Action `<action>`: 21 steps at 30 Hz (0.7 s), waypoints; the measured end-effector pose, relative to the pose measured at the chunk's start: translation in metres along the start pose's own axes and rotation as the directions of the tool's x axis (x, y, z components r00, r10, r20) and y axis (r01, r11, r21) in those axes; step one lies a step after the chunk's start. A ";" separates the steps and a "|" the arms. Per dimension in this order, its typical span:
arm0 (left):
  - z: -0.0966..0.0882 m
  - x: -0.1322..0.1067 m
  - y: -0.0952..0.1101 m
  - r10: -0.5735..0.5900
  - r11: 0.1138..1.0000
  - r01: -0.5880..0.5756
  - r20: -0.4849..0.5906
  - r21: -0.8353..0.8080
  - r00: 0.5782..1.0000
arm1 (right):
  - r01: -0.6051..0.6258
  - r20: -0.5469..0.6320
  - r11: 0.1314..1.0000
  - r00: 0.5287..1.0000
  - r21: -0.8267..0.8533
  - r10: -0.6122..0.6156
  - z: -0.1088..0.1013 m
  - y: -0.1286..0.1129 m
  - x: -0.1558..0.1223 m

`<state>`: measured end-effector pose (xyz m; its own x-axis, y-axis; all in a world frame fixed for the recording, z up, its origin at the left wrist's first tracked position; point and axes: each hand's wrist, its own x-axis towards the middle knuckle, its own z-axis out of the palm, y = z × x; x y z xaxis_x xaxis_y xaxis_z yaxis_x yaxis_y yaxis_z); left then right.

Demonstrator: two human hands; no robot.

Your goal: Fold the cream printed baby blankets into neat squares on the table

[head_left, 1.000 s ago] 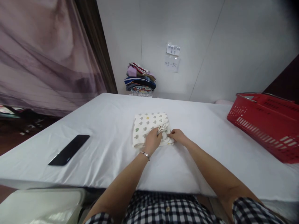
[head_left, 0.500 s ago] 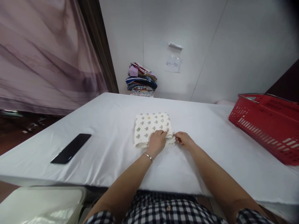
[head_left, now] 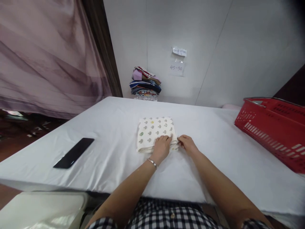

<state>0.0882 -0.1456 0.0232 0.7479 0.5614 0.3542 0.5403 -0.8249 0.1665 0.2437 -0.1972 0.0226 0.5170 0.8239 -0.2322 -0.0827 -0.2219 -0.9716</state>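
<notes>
A white folded cloth (head_left: 154,127) printed with small grey tree-like shapes and a few green and yellow ones lies mid-table. My left hand (head_left: 162,147) is on its near edge, right of the middle, fingers bent over the top and thumb toward the right corner. That corner looks loose and rumpled, its layers showing. With fingertips closed together, my right hand (head_left: 187,143) pinches the cloth's edge there. The underside of the cloth and part of the left thumb's contact are hidden.
A black phone (head_left: 73,153) lies on the white-covered table (head_left: 114,127) at left. On the right stands a red basket (head_left: 269,127). Stacked folded clothes (head_left: 145,84) are beyond the far edge, by a wall with paper labels (head_left: 177,68). A pink curtain (head_left: 47,54) hangs at left.
The view has tilted slightly, so everything sits a little lower in the picture. Both hands stay at the cloth's near right corner, with only slight finger movement.
</notes>
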 end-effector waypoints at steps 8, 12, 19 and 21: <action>0.003 -0.002 0.004 0.033 0.999 -0.033 0.005 0.035 0.999 | -0.032 0.053 0.998 0.998 -0.059 0.035 0.010 -0.007 -0.012; -0.003 -0.006 0.003 0.025 0.999 -0.025 0.011 0.031 1.000 | 0.001 0.013 0.999 1.000 -0.047 0.000 0.012 -0.004 -0.011; -0.020 -0.026 -0.028 -0.069 0.993 0.065 0.039 0.095 0.997 | -0.012 -0.013 0.997 1.000 -0.072 0.011 0.006 0.006 -0.009; -0.026 -0.036 -0.044 -0.102 0.989 0.099 0.025 0.108 0.994 | 0.021 0.002 0.996 1.000 -0.088 -0.021 0.004 0.008 -0.009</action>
<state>0.0278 -0.1315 0.0274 0.6984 0.6442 0.3119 0.6500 -0.7533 0.1005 0.2346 -0.2041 0.0170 0.5170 0.8294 -0.2116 0.0040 -0.2495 -0.9684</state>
